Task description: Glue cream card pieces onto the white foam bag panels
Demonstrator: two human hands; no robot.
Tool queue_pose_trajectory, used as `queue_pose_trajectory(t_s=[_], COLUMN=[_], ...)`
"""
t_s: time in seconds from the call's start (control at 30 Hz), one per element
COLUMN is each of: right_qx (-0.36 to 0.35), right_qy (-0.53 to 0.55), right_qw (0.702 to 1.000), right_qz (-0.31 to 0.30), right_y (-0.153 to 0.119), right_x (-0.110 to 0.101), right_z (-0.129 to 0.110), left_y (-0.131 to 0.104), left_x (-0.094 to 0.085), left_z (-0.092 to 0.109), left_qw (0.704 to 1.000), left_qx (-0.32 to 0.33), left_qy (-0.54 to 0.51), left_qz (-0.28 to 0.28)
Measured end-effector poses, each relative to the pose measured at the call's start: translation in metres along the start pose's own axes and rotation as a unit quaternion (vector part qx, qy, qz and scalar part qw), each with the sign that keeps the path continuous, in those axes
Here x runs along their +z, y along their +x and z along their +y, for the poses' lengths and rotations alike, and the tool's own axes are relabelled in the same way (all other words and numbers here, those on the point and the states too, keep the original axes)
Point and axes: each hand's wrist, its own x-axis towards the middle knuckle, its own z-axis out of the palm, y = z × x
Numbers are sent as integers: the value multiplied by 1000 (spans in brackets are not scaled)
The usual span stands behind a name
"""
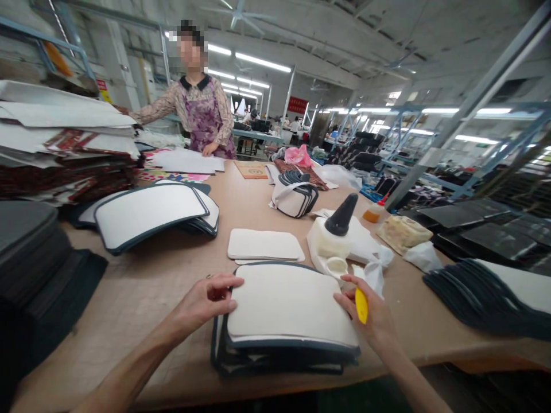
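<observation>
A cream panel (288, 301) lies on top of a stack of dark-edged pieces (284, 358) at the table's near edge. My left hand (210, 301) pinches the panel's left edge between thumb and fingers. At its right edge my right hand (365, 310) has thumb and forefinger closed, with a yellow tool (361, 305) held against the palm. Beyond the stack lie loose cream panels (264, 244). A white plastic bottle (327, 246) with a black cone on it stands behind my right hand.
Dark-edged panels (150, 215) and a dark pile (30, 258) are at left. A bundle (295, 195) sits farther back, an orange glue bottle (373, 212) at right, more dark pieces (477, 292) far right. A person (200, 115) stands across the brown table (172, 287).
</observation>
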Motion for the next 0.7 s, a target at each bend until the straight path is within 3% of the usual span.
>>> queue_pose_trajectory(t_s=[0.3, 0.47, 0.53, 0.63, 0.7], right_qx=[-15, -11, -4, 11, 22], right_qy=[-28, -31, -26, -20, -16], right_qw=[999, 999, 1000, 1000, 1000], right_qz=[-5, -6, -5, -3, 2], right_y=[1, 0, 0, -1, -1], right_x=[0, 0, -1, 1, 3], right_z=[5, 1, -1, -4, -5], left_y=[1, -6, -7, 0, 9], left_x=[-1, -1, -3, 1, 15], left_z=[-9, 0, 7, 25, 41], left_qw=[1000, 996, 982, 925, 895], left_qx=[4, 27, 81, 213, 296], left_qy=[-13, 74, 171, 298, 315], left_qz=[-26, -35, -7, 101, 111])
